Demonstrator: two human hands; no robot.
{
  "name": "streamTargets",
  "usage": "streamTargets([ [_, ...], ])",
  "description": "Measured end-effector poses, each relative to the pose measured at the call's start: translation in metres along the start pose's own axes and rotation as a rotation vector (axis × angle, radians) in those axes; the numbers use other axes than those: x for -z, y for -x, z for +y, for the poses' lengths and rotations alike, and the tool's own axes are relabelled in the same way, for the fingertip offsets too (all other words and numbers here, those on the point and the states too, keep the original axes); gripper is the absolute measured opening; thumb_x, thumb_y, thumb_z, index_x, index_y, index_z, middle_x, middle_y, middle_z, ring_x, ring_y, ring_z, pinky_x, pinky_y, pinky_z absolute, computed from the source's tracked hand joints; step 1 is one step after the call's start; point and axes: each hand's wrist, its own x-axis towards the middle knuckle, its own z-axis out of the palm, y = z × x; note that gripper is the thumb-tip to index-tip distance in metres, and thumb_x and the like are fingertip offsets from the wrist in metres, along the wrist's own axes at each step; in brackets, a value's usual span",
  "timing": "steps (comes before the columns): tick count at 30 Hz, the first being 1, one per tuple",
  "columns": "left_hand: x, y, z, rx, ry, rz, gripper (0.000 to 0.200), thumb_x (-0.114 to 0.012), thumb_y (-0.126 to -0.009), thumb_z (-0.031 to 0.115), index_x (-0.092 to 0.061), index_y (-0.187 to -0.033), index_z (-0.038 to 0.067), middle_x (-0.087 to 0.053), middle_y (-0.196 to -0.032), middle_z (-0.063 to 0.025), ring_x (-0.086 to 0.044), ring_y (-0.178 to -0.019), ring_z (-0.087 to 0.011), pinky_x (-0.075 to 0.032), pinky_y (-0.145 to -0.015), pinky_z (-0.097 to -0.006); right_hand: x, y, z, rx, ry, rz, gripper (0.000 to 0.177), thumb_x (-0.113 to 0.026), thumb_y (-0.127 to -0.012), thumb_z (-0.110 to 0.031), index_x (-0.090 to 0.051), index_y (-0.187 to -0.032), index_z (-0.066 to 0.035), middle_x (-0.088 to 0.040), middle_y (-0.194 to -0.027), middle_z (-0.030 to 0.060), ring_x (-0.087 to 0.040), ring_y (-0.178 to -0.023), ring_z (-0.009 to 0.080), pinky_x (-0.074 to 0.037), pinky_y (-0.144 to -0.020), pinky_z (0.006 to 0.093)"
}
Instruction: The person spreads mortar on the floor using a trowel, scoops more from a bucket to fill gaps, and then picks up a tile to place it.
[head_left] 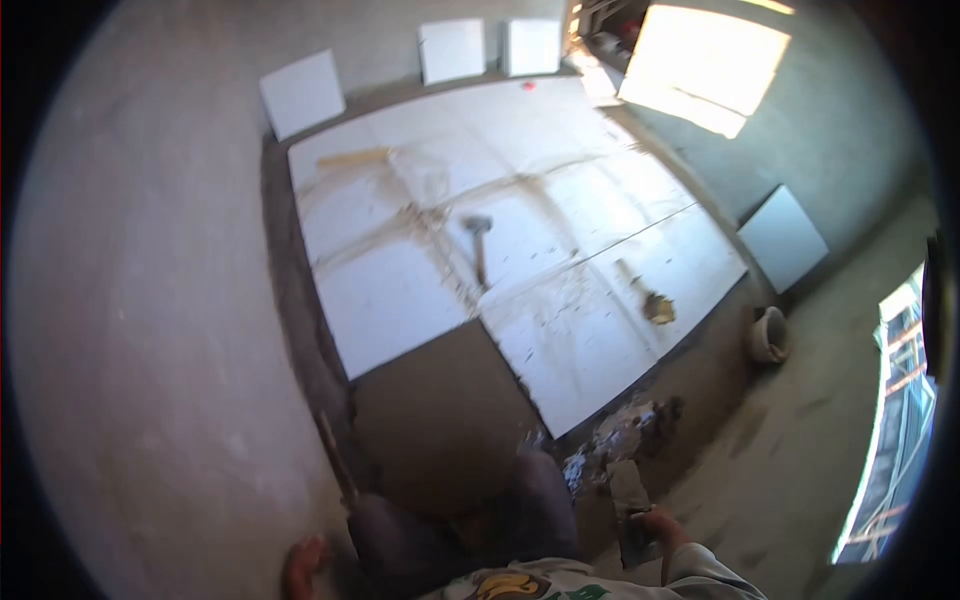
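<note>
Right hand (658,527) grips trowel (628,490) | left hand (302,566): I cannot tell its grip | risk: I judge a slipping trowel could chip tiles (590,340)

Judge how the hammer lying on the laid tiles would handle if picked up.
The hammer looks stiff and probably head-heavy: a bulky grey head on a slim handle. Lying flat on the smooth tiles, it would likely slide rather than roll.

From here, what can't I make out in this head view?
All head view.
Left hand: cut off by the bottom edge, grip unreadable.
Right hand: blurred around the trowel; what the blade carries is unclear.
Mortar bed: near edge hidden behind the knees.
Window: blown out by glare.
</note>
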Motion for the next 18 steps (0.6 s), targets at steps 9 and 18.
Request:
streamTargets([
  [9, 0.076, 0.197, 0.165, -0.3, -0.06, 0.111, 0.042, -0.049, -0.092, 0.042, -0.059, -0.105, 0.003, -0.062, -0.091, -0.0049, -0.067, -0.075, -0.0181, -0.049, -0.061, -0.0316, 0.172, 0.211, -0.103, -0.319, -0.461, -0.053, 0.056, -0.074, -0.07, -0.035, -0.064, -0.112, 0.001, -0.066, -0.11, 0.0181, -0.064, -0.103, 0.0275, -0.051, -0.086, 0.0373],
  [18, 0.131, 0.367, 0.233, -0.554, 0.145, 0.338, 0.062, -0.05, -0.092, 0.051, -0.05, -0.129, 0.001, -0.06, -0.11, -0.0099, -0.062, -0.095, -0.0199, -0.048, -0.079, -0.0329, 0.164, 0.218, -0.091, -0.078, -0.178, -0.173, 0.051, -0.069, -0.073, -0.035, -0.065, -0.107, 0.002, -0.065, -0.113, 0.02, -0.062, -0.109, 0.0266, -0.051, -0.085, 0.0379],
])
